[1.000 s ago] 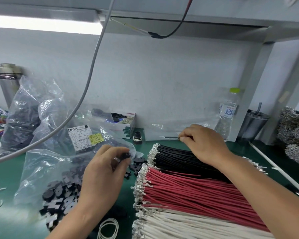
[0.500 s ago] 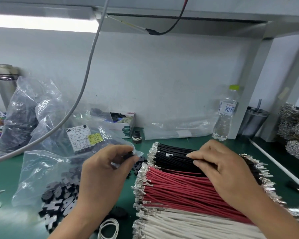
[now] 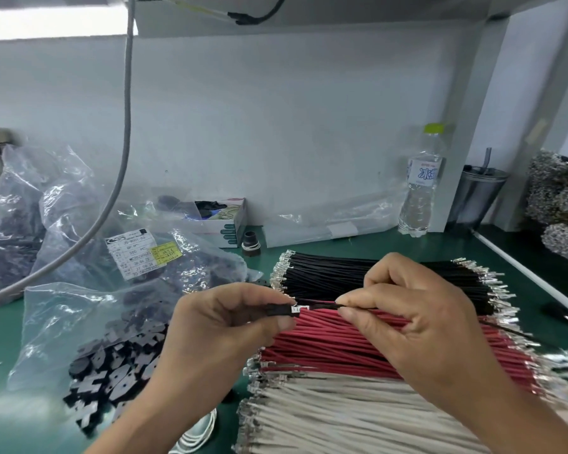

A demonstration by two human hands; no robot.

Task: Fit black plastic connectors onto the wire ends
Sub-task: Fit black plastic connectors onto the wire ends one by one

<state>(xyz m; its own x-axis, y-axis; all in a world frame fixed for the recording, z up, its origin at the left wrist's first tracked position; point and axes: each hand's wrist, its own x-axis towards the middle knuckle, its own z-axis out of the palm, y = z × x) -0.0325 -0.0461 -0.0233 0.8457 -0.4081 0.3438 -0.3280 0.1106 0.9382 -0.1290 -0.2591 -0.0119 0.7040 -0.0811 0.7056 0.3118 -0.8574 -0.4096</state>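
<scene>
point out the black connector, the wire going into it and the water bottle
black connector (image 3: 277, 310), head view, on its body showing between the left hand's fingertips
black wire (image 3: 322, 305), head view, on the stretch between the two hands
water bottle (image 3: 420, 191), head view, on its clear side below the label

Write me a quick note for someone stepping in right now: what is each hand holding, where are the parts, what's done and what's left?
Left hand pinches a black connector. Right hand pinches one black wire, its metal end at the connector's mouth; whether it is seated cannot be told.
Wire stacks on the green bench: black wires farthest, red wires in the middle, white wires nearest. Spare connectors sit in the clear bag on the left.
Left: push this wire home, then the stacks.
</scene>
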